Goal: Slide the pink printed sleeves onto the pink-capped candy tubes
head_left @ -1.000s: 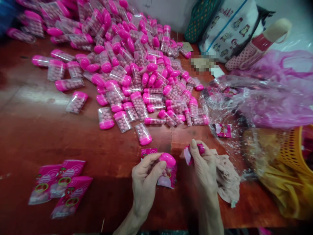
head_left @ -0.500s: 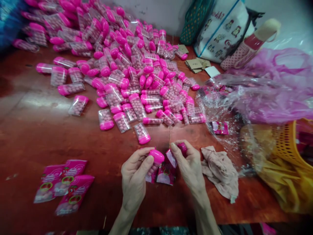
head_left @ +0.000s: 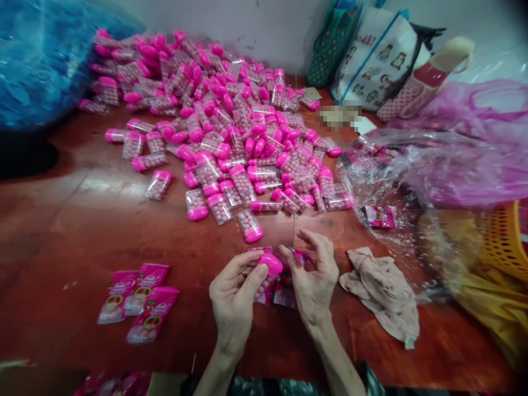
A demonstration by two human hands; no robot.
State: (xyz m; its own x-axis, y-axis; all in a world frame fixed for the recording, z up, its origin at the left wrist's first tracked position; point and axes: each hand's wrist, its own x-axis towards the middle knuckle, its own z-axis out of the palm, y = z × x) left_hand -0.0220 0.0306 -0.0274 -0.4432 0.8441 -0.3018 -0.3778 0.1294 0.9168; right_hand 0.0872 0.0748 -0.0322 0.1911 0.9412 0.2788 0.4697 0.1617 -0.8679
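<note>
My left hand (head_left: 235, 297) is closed round a small clear candy box (head_left: 270, 265) with a glossy pink cap, held cap up and tilted between thumb and fingers. To its right, my right hand (head_left: 315, 278) has its thumb and fingers spread apart. A pink wrapper (head_left: 304, 257) shows between that thumb and the fingers; whether they touch it is hidden. Beneath the hands lie pink printed sachets (head_left: 284, 291), partly covered. Just ahead, another candy box (head_left: 249, 225), filled with pale pink balls, lies on the table.
A large heap of pink-capped candy boxes (head_left: 231, 121) covers the table's far side. Several filled sachets (head_left: 150, 316) lie at left. A crumpled cloth (head_left: 383, 291), clear plastic (head_left: 396, 192) and a yellow basket (head_left: 505, 236) are at right. A blue bag (head_left: 49, 60) stands far left.
My right hand's fingers have spread and lifted from the wrapper they were pinching. My left hand still holds the candy box. The view has shifted left, so things appear farther right.
</note>
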